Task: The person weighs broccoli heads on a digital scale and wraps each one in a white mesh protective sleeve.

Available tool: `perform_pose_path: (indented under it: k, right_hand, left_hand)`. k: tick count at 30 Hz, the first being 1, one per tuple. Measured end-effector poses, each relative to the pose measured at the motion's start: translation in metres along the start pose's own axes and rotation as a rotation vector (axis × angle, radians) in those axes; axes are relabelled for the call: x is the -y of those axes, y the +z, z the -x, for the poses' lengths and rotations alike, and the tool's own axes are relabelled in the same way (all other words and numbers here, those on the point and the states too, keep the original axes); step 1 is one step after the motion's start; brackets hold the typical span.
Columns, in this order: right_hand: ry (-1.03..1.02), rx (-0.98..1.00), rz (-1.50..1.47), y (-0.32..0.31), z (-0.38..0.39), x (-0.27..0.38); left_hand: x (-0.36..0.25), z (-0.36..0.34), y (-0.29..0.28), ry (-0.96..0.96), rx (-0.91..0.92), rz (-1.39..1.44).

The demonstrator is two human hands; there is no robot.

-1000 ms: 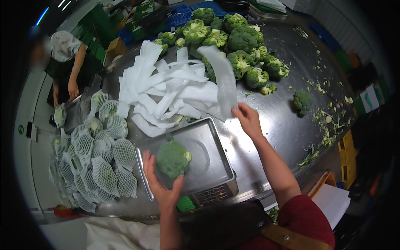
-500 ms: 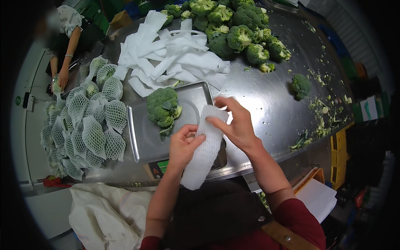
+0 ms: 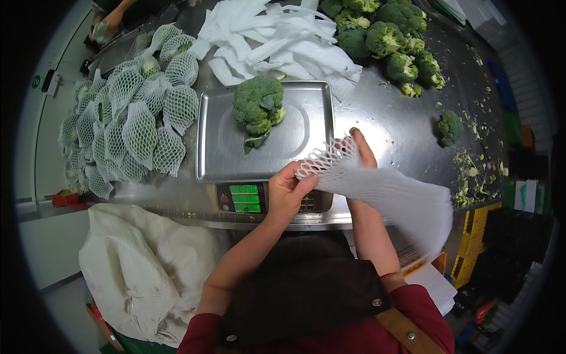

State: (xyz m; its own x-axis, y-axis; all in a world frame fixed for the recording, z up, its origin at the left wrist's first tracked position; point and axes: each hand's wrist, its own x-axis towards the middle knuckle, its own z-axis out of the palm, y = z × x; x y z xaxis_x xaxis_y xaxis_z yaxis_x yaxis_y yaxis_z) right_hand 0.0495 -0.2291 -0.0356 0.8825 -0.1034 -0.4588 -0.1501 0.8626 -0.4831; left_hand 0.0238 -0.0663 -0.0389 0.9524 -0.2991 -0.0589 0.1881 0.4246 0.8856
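1. Two bare hands meet above the counter's near edge, beyond the dark apron (image 3: 300, 289); a pale woven sack (image 3: 132, 259) lies at lower left.
2. The left hand (image 3: 286, 192) pinches the rim of a white foam net sleeve (image 3: 407, 203) between thumb and fingers. The right hand (image 3: 365, 154) is partly hidden by the net, a finger or two raised; I cannot tell whether it grips.
3. Half a second ago the sleeve was flat; now its mouth is stretched into open mesh and its blurred tail swings right. I judge this as the net being opened while the broccoli is still bare.
4. Just beyond, the broccoli crown (image 3: 258, 101) rests on the steel tray (image 3: 203, 168) of a digital scale (image 3: 244, 199), left of centre; the left hand covers part of the keypad.
5. Left of the tray, netted broccoli (image 3: 138, 133) is piled up.
6. Behind, loose net sleeves (image 3: 277, 44) crowd the tray's far edge; unwrapped broccoli (image 3: 386, 38) is heaped to their right.
7. Farthest left, a co-worker's hand (image 3: 112, 20) shows.
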Motion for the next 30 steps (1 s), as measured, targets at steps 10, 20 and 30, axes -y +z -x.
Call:
perform_pose_path:
  k: [10,20,30]
  right_hand:
    - [0.571,0.524,0.527,0.031,0.034,-0.025]
    - [-0.083,0.425,0.633,0.044,0.003,-0.029]
    - [0.663,0.576,0.623,0.052,-0.010,-0.012]
  left_hand:
    - [-0.043,-0.017,-0.066,-0.145,-0.394,0.756]
    - [-0.047,-0.013,-0.054,-0.086,-0.312,0.278]
    - [-0.076,-0.020,-0.078,-0.653,-0.257,0.586]
